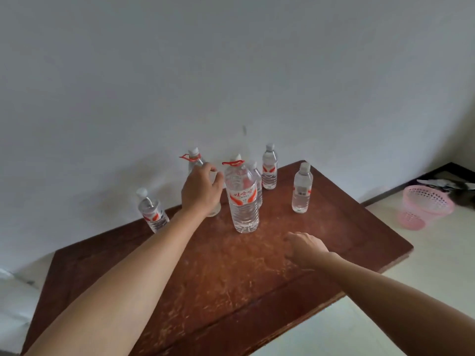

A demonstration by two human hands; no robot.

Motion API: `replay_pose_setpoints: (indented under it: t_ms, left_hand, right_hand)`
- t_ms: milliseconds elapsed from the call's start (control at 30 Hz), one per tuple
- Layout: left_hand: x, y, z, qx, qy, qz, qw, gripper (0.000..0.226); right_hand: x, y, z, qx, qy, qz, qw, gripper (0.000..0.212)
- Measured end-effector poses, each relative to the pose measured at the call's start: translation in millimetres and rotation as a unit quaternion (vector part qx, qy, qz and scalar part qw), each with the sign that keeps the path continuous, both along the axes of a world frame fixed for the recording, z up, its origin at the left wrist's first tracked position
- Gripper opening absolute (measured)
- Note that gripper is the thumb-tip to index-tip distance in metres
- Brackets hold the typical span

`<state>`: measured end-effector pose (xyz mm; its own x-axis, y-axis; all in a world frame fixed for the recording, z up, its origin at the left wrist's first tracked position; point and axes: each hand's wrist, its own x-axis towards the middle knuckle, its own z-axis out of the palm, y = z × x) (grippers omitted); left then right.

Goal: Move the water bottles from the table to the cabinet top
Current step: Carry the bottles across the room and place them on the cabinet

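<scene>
My left hand (201, 187) curls around a clear, water-filled bottle (193, 160); another bottle (243, 199) stands beside my fingers; my right hand (305, 249) hovers open, empty.

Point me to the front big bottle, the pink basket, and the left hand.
front big bottle (243, 201), head view, on its red and white label.
pink basket (424, 206), head view, on its perforated side wall.
left hand (201, 190), head view, on the back of the hand.
</scene>
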<state>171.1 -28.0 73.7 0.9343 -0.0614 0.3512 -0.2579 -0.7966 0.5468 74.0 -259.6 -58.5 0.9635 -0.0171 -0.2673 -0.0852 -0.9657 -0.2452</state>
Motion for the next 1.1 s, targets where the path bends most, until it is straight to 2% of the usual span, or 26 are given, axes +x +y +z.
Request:
replay_pose_setpoints:
  t_ms: [167, 333, 400, 567, 700, 833, 933, 1000, 1100]
  left_hand:
    - [81.5, -44.3, 11.0, 0.049, 0.017, -0.001, 0.999, 0.035]
    - [141.2, -74.5, -4.2, 0.168, 0.158, -0.056, 0.971, 0.035]
    - [144.5, -73.2, -12.8, 0.186, 0.175, -0.067, 0.964, 0.034]
    - [137.8, -48.3, -25.6, 0.111, 0.151, -0.052, 0.981, 0.034]
    - [123.2, -13.6, -32.3, 0.025, 0.148, -0.011, 0.989, 0.026]
    - [99.1, 29.7, -47.8, -0.061, 0.166, 0.073, 0.981, 0.022]
    - [78.5, 60.4, -66.9, -0.131, 0.197, 0.182, 0.955, 0.024]
    - [63.4, 83.5, -89.0, -0.169, 0.217, 0.260, 0.926, 0.027]
    - [39.2, 108.0, -126.7, -0.234, 0.252, 0.382, 0.858, 0.035]
  right_hand:
    - [62.9, -6.6, -17.6, 0.026, 0.020, -0.002, 0.999, 0.048]
    - [111.6, -7.6, -32.5, 0.053, 0.019, -0.029, 0.998, 0.044]
    - [126.8, -4.8, -40.1, 0.068, 0.022, -0.034, 0.997, 0.041]
    - [159.4, 12.3, -66.4, 0.129, 0.008, -0.081, 0.988, 0.032]
    - [188.7, 28.1, -79.6, 0.200, -0.013, -0.125, 0.972, 0.043]
    - [219.1, 47.7, -87.3, 0.277, 0.055, -0.134, 0.950, 0.057]
    - [230.6, 64.5, -93.4, 0.308, 0.082, -0.115, 0.941, 0.068]
    - [232.9, 73.7, -94.3, 0.292, 0.081, -0.083, 0.949, 0.072]
    - [233.8, 87.0, -91.6, 0.234, 0.076, -0.014, 0.969, 0.075]
